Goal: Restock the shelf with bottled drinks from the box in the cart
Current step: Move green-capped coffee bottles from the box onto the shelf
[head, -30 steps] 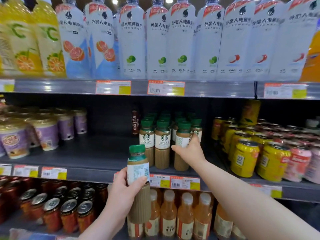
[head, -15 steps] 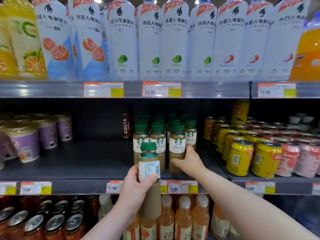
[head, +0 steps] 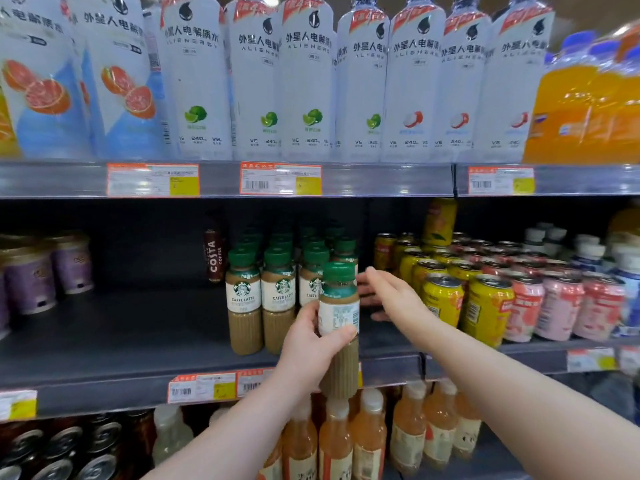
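Note:
My left hand [head: 308, 348] grips a green-capped Starbucks latte bottle [head: 339, 320] upright, level with the front edge of the middle shelf [head: 121, 341]. Behind it stands a block of the same latte bottles [head: 244, 299] in several rows. My right hand [head: 388, 292] is just right of that block, fingers straight and spread, holding nothing, over the bare shelf strip between the bottles and the yellow cans [head: 443, 299]. The box and the cart are out of view.
A Costa bottle [head: 214, 251] stands behind the lattes on the left. Purple cups [head: 31, 282] sit far left with dark bare shelf between. Tall white bottles [head: 304, 81] fill the upper shelf. Orange bottles [head: 367, 441] and cans [head: 65, 445] stand below.
My right hand has let go of the rightmost shelf bottle and drawn off to the right, fingers spread. My left hand has carried its bottle up and right, close to the block.

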Motion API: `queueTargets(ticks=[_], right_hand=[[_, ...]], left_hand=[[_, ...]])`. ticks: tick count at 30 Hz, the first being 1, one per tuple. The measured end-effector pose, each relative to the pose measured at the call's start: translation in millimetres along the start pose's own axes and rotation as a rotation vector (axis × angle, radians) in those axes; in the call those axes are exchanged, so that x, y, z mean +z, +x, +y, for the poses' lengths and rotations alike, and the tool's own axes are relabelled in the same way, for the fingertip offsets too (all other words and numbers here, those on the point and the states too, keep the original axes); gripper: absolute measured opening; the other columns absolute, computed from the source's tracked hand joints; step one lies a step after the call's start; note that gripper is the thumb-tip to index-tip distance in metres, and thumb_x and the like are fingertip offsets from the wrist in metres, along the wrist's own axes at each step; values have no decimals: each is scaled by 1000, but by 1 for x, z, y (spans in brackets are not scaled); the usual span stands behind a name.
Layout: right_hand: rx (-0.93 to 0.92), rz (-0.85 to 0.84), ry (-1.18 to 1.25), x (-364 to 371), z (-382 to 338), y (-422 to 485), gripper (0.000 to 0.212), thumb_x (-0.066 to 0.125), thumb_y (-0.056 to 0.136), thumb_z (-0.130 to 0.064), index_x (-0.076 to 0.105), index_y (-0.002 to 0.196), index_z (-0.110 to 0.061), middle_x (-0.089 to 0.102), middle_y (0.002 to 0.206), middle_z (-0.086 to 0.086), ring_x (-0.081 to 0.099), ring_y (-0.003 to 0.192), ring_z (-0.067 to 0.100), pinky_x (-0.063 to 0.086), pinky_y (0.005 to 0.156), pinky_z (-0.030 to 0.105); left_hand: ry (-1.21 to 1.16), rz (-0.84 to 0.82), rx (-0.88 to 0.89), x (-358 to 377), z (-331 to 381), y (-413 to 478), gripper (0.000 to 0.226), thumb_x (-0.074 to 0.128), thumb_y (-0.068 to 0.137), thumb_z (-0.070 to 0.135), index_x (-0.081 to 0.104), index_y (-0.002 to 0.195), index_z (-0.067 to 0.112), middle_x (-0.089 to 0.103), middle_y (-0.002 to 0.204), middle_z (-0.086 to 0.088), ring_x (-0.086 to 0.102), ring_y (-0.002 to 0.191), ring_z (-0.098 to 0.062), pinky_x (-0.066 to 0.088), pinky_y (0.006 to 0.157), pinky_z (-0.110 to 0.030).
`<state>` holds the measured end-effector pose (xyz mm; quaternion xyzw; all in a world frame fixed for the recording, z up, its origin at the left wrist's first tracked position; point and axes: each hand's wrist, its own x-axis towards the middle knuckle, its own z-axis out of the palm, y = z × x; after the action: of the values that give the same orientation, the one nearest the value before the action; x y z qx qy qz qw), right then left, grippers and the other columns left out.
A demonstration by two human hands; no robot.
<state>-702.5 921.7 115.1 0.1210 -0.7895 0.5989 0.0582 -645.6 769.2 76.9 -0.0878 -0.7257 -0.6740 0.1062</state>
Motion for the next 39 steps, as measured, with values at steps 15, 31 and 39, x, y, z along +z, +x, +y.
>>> queueTargets(ticks=[15, 31, 39], right_hand=[[-141, 81, -69, -16, -5, 20, 31, 70, 82, -31, 51, 107, -29, 65, 101, -8, 64, 91, 4, 55, 73, 21], [-141, -20, -336, -10, 5, 47, 68, 77, 72, -34, 44, 130, -17, 49, 120, -2, 52, 103, 9, 47, 85, 24], [-94, -37, -280, -4, 6, 46, 65, 74, 74, -17, 38, 127, -17, 57, 115, 0, 55, 90, 1, 48, 69, 14]], left_hand=[[464, 193, 536, 17, 41, 35, 40, 66, 82, 17, 54, 120, 18, 54, 109, 6, 55, 98, -7, 38, 82, -4], [1467, 129, 496, -32, 36, 78, 66, 53, 89, 39, 23, 146, 26, 30, 151, 5, 26, 138, -19, 2, 115, -47], [1416, 141, 561, -36, 30, 80, 65, 54, 89, 38, 26, 146, 25, 33, 150, 6, 30, 135, -18, 9, 113, -43]])
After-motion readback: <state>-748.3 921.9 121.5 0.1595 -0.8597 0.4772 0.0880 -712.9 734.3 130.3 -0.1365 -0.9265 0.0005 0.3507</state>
